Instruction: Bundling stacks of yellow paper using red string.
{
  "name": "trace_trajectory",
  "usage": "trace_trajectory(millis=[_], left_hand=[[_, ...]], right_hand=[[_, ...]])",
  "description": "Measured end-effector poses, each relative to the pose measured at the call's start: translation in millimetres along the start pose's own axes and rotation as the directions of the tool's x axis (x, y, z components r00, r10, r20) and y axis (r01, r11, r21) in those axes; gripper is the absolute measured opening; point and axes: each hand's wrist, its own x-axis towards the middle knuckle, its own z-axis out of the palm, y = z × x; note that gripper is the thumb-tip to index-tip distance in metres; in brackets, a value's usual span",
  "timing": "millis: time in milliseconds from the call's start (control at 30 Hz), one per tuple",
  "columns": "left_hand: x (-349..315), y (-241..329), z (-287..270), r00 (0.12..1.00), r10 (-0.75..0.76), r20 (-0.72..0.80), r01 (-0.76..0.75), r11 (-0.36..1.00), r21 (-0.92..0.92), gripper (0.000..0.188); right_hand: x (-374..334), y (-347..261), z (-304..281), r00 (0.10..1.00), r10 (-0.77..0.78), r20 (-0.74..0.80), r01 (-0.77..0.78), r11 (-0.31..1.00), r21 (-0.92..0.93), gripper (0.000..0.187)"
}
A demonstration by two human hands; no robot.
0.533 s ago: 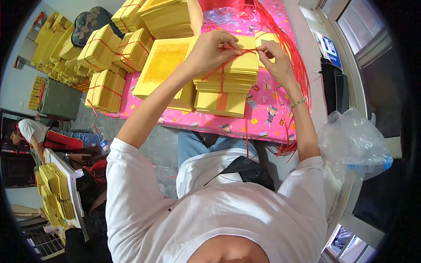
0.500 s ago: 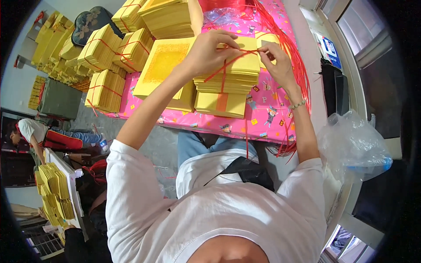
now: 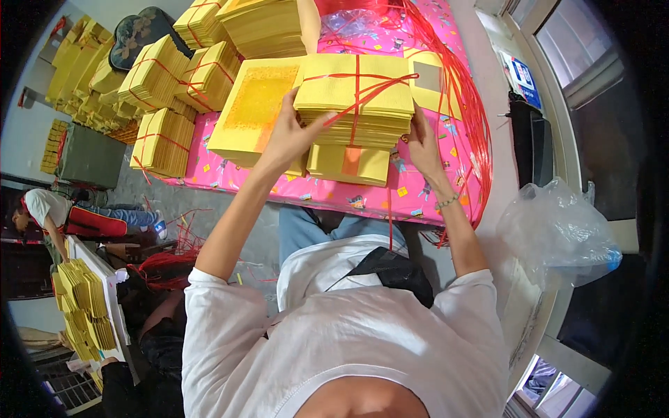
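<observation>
In front of me a bundle of yellow paper sheets (image 3: 324,92) is crossed by red string (image 3: 357,97), whose loop and loose end lie over its top. My left hand (image 3: 287,136) grips the bundle's left side, thumb along the front edge. At the right side my right hand (image 3: 422,143) is closed against the edge, its fingertips partly hidden behind the paper. Under the bundle sits a yellow block with an orange band (image 3: 331,164). Close by on the left stands a larger yellow paper stack (image 3: 244,129) with a golden printed square.
Several tied yellow bundles (image 3: 164,143) stand at the left on the pink patterned tablecloth (image 3: 418,198). Long red strings (image 3: 477,150) hang down its right side. A clear plastic bag (image 3: 550,233) is by the window. At far left a person (image 3: 52,209) bends over a white table with yellow stacks.
My hands have let go of the red string, now knotted on top, and moved down and apart to the bundle's two sides. The string's cross now shows on its top.
</observation>
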Motion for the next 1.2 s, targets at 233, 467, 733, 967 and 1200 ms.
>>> trace_trajectory(millis=[233,467,733,967,1200], left_hand=[[13.1,-2.4,4.1,0.981,0.194,0.002,-0.191,0.97,-0.149,0.066],[19.8,26.7,33.3,0.996,0.047,0.078,-0.022,0.953,-0.304,0.055],[24.8,-14.5,135.1,0.933,-0.178,0.313,0.336,0.74,-0.583,0.038],[11.6,-29.1,192.2,0.914,-0.33,0.237,0.406,0.704,-0.583,0.048],[25.3,-2.6,195.1,0.744,-0.363,0.561,0.612,0.707,-0.354,0.058]], right_hand=[[8.1,-11.2,-7.5,0.998,0.034,-0.06,-0.031,0.998,0.045,0.049],[10.3,-86.1,-49.6,0.951,-0.269,-0.154,0.157,0.847,-0.509,0.044],[-39.0,-130.2,-76.0,0.905,-0.295,-0.308,0.114,0.863,-0.492,0.038],[-72.2,-106.3,-92.3,0.875,-0.288,-0.388,-0.05,0.745,-0.665,0.039],[-97.9,-125.0,-65.1,0.874,-0.153,-0.461,-0.202,0.747,-0.633,0.04]])
